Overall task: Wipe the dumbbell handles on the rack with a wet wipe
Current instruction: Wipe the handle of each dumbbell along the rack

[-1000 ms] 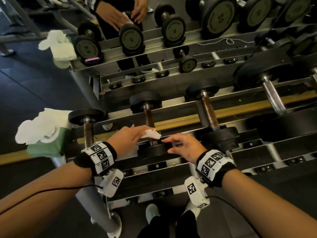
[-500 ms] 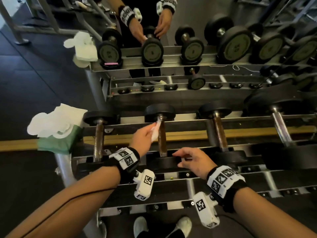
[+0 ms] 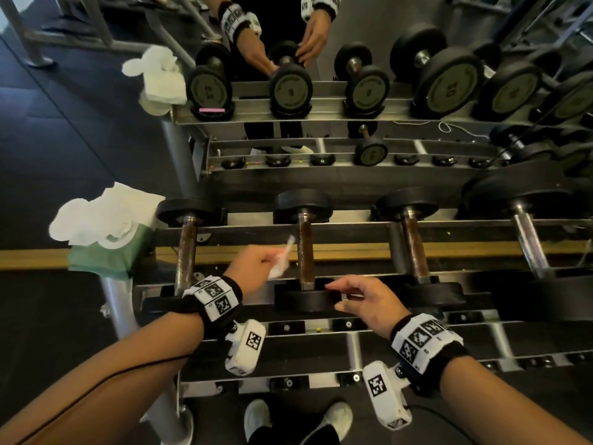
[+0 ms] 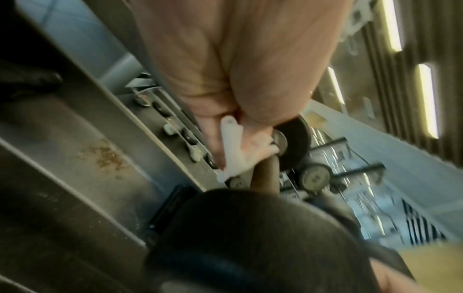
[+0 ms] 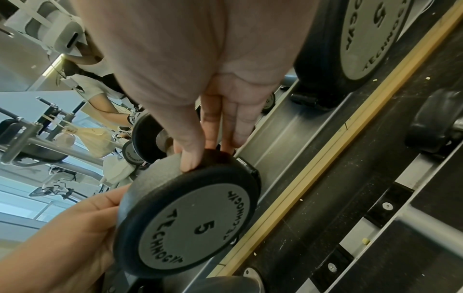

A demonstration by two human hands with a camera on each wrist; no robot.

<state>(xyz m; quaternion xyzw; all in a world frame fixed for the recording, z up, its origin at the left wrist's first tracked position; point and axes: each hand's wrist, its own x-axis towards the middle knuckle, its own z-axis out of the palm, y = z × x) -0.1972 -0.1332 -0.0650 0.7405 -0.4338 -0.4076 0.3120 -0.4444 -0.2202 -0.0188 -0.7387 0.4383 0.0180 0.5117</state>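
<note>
The left hand (image 3: 256, 268) pinches the wipe (image 3: 280, 263) just beside the second handle (image 3: 305, 248), the right hand (image 3: 362, 300), fingers loosely extended, steadies that dumbbell's near head (image 3: 305, 301), so wiping seems early, with the rack's (image 3: 353, 231) other handles likely left.

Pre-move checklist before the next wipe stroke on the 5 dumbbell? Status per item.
1. Wipe held by left hand: ok.
2. Wipe touching handle: cannot tell; the head view shows it beside the bar.
3. Right hand steadying the near dumbbell head: ok, thumb on its rim.
4. Dumbbell seated on rack: ok.
5. Handle clean: not ok, looks brown and rusty.
6. Spare wipes pack at the rack's left end: ok.
</note>
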